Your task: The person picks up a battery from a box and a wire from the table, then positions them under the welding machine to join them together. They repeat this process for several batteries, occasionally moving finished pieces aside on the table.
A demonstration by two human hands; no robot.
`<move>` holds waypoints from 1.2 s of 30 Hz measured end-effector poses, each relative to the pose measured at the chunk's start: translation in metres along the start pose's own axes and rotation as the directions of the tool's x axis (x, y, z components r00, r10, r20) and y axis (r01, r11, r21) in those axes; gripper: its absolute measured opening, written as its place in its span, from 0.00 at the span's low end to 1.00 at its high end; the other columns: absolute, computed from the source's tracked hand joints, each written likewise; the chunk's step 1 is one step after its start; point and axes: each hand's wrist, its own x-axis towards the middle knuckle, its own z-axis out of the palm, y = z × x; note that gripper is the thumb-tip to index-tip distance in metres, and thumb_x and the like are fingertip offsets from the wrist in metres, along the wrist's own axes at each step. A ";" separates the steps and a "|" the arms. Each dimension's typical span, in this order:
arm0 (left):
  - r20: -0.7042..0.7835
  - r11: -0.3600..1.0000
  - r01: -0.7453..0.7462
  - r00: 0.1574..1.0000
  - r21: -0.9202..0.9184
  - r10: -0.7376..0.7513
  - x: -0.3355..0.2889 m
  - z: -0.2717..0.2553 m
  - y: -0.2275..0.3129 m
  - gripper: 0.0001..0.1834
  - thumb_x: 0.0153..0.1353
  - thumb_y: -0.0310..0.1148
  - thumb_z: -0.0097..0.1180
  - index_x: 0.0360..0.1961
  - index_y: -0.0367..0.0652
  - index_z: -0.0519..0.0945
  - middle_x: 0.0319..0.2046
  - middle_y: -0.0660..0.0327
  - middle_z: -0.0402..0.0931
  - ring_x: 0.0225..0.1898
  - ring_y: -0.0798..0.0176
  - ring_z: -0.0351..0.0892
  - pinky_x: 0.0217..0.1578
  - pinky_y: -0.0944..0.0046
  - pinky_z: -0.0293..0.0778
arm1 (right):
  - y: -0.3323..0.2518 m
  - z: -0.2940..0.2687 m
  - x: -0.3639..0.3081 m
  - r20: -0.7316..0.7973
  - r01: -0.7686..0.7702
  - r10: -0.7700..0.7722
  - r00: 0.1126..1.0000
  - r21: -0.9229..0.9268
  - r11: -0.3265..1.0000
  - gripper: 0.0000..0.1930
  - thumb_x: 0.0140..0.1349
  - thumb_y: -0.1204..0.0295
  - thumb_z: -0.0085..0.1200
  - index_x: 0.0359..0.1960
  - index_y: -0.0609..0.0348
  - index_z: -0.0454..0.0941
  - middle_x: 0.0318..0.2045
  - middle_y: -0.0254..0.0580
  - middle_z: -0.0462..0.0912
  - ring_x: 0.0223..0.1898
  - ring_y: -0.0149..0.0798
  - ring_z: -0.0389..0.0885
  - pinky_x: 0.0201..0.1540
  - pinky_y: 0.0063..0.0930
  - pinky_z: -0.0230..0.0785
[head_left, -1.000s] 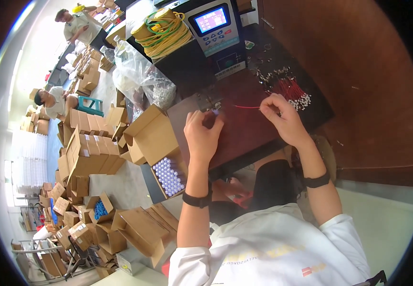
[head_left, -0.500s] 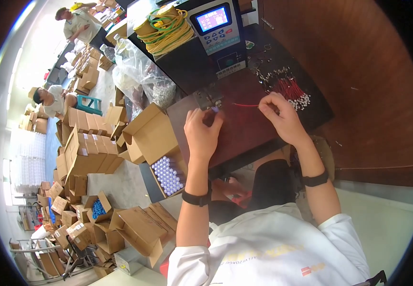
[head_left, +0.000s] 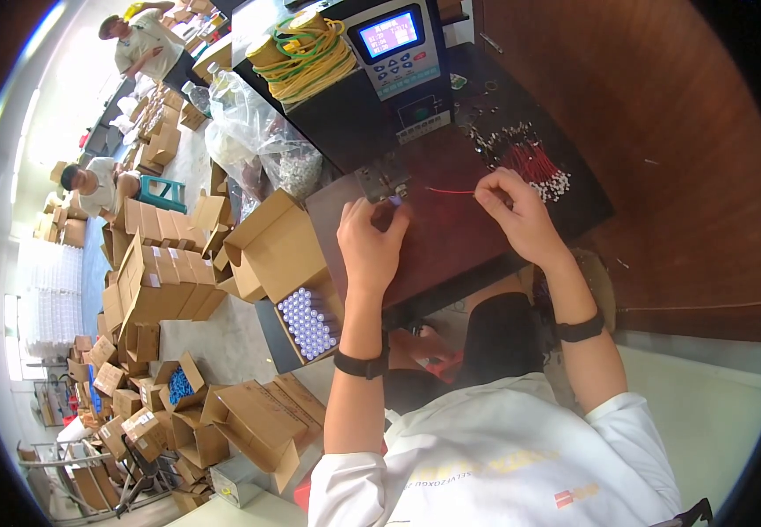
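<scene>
My left hand (head_left: 370,246) is closed at the near side of a small metal fixture (head_left: 391,182) at the foot of the black machine. Between its thumb and fingers shows a bit of a small purple thing (head_left: 395,201), mostly hidden by the fingers. To the right, my right hand (head_left: 514,211) pinches one end of a thin red wire (head_left: 451,191). The wire's free end points left toward the fixture, a short gap away from it. Beyond my right hand lies a bundle of red wires with white connectors (head_left: 534,162) on the dark worktop (head_left: 451,241).
The black machine (head_left: 407,75) has a lit screen and buttons, with a yellow-green cable coil (head_left: 306,61) on it. Left of the worktop, an open carton (head_left: 275,246) stands by a box of purple-topped cylinders (head_left: 308,325). Cartons and two people (head_left: 148,53) are farther left.
Almost nothing differs. Both hands keep their places and grips, and the whole view has shifted very slightly.
</scene>
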 end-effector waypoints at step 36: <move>-0.001 1.000 0.004 1.000 -0.002 -0.004 -0.004 0.000 -0.001 0.13 0.52 0.30 0.70 0.36 0.34 0.84 0.32 0.52 0.80 0.36 0.51 0.81 0.40 0.56 0.76 | -0.005 -0.001 -0.008 0.002 -0.024 0.024 1.000 0.047 0.999 0.06 0.73 0.70 0.56 0.40 0.60 0.77 0.35 0.31 0.71 0.38 0.27 0.70 0.43 0.22 0.63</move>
